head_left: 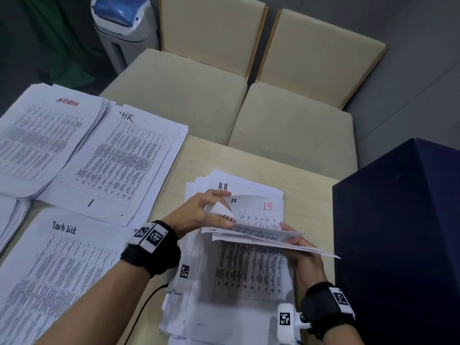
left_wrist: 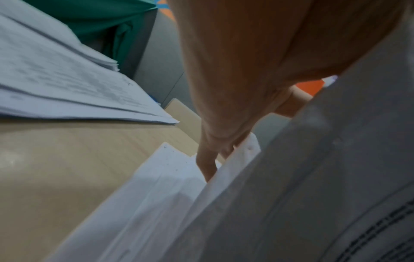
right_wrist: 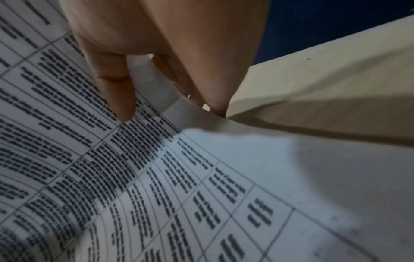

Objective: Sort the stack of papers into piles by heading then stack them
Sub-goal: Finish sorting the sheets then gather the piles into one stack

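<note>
The unsorted stack (head_left: 249,275) of printed table sheets lies on the table in front of me. My left hand (head_left: 219,207) pinches the curled top-left corner of a few lifted sheets (head_left: 261,236); its fingers (left_wrist: 208,164) are tucked between the pages. My right hand (head_left: 296,241) grips the same lifted sheets at their right edge, the thumb (right_wrist: 116,88) on the printed face and the fingers beneath. Under them shows a page (head_left: 256,210) headed HR with a red 15. Sorted piles lie to the left: ADMIN (head_left: 44,135), HR (head_left: 122,160) and Task List (head_left: 57,270).
A tall dark blue box (head_left: 398,232) stands right beside the stack. Two cream chairs (head_left: 293,120) are pushed against the table's far edge. Another paper pile (head_left: 10,220) shows at the left border. A black cable (head_left: 146,302) runs between the Task List pile and the stack.
</note>
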### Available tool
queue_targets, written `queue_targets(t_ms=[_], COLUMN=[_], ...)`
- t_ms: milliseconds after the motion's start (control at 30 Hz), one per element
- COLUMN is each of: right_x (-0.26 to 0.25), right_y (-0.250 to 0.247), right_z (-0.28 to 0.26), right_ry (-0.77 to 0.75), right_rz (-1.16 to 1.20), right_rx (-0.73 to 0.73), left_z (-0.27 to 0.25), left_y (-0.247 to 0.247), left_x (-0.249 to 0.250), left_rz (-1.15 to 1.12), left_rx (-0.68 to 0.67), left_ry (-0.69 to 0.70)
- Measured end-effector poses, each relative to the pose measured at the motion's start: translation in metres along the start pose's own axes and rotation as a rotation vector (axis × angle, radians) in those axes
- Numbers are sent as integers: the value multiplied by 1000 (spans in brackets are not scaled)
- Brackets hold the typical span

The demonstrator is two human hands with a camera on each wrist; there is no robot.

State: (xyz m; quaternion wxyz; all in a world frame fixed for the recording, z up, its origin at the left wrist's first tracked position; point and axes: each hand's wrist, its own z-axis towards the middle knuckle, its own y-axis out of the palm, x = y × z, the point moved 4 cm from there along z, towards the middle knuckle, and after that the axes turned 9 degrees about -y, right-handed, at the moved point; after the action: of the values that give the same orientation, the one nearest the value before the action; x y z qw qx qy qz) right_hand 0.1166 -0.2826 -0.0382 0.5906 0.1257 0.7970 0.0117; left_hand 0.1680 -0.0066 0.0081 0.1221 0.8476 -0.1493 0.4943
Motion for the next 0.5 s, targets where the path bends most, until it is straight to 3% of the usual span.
queue_targets(t_ms=[167,300,367,500], right_x=[-1,-3,-1,0], right_y=[0,-4,-11,-13], right_z=[1,-3,-2,-7], right_ry=[12,43,69,81], right_rz=[-42,-3,-9,-42], right_rx=[23,88,149,134], left_z=[-1,6,6,0], left_y=[0,-2,2,19], left_x=[-10,-31,-29,-8], left_rz=[-139,-191,-172,-272], left_rx=[-2,266,298,188], left_ry=[-86,-297,-244,-138])
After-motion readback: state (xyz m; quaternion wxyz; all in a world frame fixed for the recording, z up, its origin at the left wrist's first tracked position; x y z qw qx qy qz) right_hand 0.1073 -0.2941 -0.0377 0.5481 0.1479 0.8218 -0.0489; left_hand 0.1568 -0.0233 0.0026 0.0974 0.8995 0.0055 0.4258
